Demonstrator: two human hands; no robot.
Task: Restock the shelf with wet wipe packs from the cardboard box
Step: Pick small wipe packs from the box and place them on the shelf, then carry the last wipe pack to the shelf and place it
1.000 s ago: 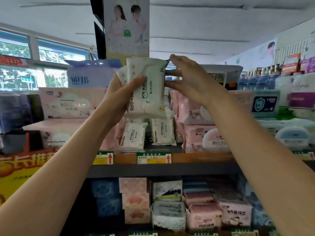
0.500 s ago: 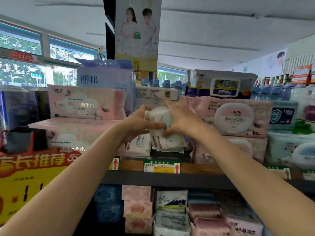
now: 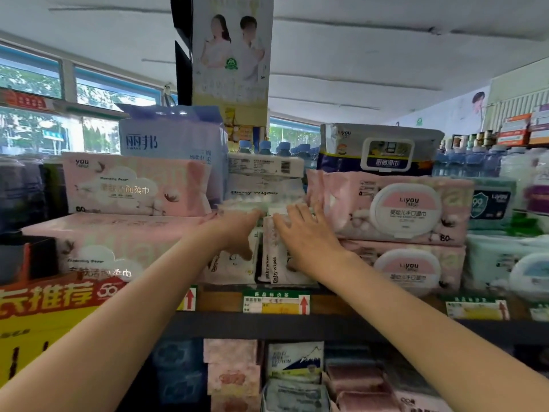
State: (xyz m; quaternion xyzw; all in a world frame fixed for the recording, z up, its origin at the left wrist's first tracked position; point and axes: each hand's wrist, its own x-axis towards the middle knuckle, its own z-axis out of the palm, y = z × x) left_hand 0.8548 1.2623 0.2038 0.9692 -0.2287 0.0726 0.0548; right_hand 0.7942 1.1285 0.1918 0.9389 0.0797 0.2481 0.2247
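Small white baby wipe packs (image 3: 274, 270) stand upright in a gap on the shelf (image 3: 267, 325), between big pink packs. More white packs (image 3: 261, 191) lie flat on top of them. My left hand (image 3: 237, 233) rests on the upper edge of the left upright pack (image 3: 230, 267), fingers stretched forward and thumb hanging down its front. My right hand (image 3: 306, 237) lies flat with spread fingers against the right upright packs. Neither hand curls round a pack. The cardboard box is out of view.
Large pink wipe packs (image 3: 395, 206) are stacked to the right and pink tissue packs (image 3: 133, 188) to the left. A blue tissue bag (image 3: 172, 138) and a kitchen wipe pack (image 3: 380, 150) sit higher. Price tags (image 3: 276, 301) line the shelf edge; more goods (image 3: 294, 361) fill the shelf below.
The white pack that both hands held up high has come down into the gap on the shelf. My hands have let go of it and now press flat on the packs.
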